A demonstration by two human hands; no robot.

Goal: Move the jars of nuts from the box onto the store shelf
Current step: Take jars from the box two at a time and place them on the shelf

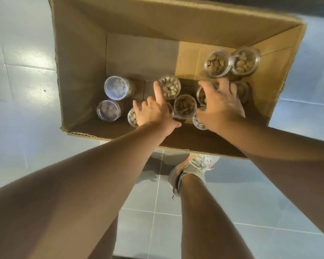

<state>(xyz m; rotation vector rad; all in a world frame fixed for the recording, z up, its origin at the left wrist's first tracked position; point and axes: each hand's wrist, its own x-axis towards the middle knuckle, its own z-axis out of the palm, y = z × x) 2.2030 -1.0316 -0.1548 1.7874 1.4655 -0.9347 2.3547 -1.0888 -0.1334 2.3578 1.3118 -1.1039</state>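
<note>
An open cardboard box [79, 58] stands on the floor with several clear jars of nuts upright inside. My left hand [155, 111] hovers with spread fingers over a pistachio jar [132, 116] at the near wall, its index finger beside another pistachio jar [170, 86]. My right hand [220, 103] spreads over a jar [201, 94] right of centre, partly hiding it and a jar [198, 122] under the wrist. A jar of brown nuts [185, 105] stands between the hands. Two jars [218, 62] sit at the far right, two more [117, 87] on the left. No shelf is visible.
The box rests on pale grey floor tiles [22, 53]. My leg and a sneaker [193, 165] stand just in front of the box's near wall. The far left part of the box floor [138, 53] is bare cardboard.
</note>
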